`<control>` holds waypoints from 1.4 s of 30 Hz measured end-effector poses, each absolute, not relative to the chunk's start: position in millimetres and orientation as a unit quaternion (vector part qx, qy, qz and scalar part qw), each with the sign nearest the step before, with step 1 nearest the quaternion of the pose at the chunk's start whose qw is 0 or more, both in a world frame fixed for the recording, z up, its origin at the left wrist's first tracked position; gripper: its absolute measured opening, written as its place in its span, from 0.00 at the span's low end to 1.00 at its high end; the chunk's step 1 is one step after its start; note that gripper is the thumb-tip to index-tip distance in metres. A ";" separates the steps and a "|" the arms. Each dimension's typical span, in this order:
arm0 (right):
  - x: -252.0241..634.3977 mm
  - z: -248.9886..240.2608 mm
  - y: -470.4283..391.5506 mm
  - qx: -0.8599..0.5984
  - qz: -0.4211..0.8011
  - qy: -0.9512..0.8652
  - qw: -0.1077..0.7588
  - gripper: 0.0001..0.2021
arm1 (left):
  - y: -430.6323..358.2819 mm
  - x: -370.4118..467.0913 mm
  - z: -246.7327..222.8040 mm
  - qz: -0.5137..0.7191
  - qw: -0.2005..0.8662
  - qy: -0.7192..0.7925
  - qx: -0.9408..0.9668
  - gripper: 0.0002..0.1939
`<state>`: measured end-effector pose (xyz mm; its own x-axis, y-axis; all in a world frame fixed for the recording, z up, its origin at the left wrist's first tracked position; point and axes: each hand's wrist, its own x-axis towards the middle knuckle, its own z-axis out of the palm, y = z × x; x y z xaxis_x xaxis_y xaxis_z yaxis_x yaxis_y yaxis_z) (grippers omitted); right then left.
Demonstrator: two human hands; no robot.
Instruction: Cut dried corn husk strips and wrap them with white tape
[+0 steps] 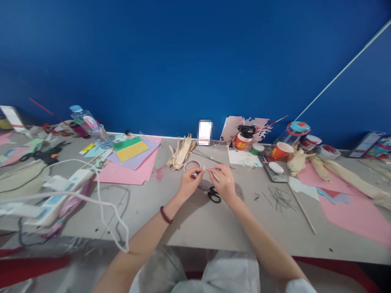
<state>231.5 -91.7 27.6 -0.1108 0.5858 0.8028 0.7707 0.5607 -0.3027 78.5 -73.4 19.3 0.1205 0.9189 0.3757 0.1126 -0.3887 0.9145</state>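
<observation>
Above the middle of the table, my left hand (pixel 188 184) and my right hand (pixel 224 182) meet fingertip to fingertip. Both are closed in a pinch at a tiny pale piece (pixel 205 171), too small to name. Black-handled scissors (pixel 214 196) lie just below the fingers, their blades partly hidden by my hands. Behind my left hand is a ring that looks like a tape roll (pixel 185 165), partly covered. A bundle of dried corn husks (pixel 181 155) rests beyond it.
A phone (pixel 204 136) leans against the blue wall. On the right are thin dark wires (pixel 280 198), a wooden stick (pixel 302 209), an orange paper cup (pixel 281 151) and more husks (pixel 356 179). Leftward lie coloured sheets (pixel 122 174), a power strip (pixel 65 193) and a looping white cable (pixel 99 195).
</observation>
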 end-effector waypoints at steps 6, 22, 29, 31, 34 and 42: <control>232.0 26.8 -91.5 -0.460 -0.104 -0.743 0.474 0.07 | -72.2 77.4 19.5 0.532 0.356 0.401 0.655 0.07; 230.8 26.0 -92.3 -0.463 -0.135 -0.748 0.457 0.06 | -72.1 73.7 15.7 0.490 0.226 0.389 0.746 0.07; 227.5 23.7 -94.6 -0.458 -0.116 -0.751 0.461 0.06 | -74.9 74.9 18.5 0.496 0.206 0.393 0.746 0.06; 225.5 22.8 -95.3 -0.458 -0.100 -0.749 0.469 0.06 | -75.1 75.1 18.9 0.501 0.200 0.395 0.744 0.06; 221.8 21.7 -96.7 -0.459 -0.079 -0.745 0.478 0.06 | -75.0 75.2 18.6 0.509 0.195 0.399 0.738 0.06; 215.9 20.3 -100.8 -0.458 -0.031 -0.735 0.499 0.07 | -76.0 75.0 20.4 0.542 0.239 0.400 0.699 0.05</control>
<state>215.9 -100.8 20.3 -0.0827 0.6418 0.7624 0.7043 0.5789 -0.4109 75.0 -76.0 20.4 0.0923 0.8181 0.5676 0.3008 -0.5663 0.7674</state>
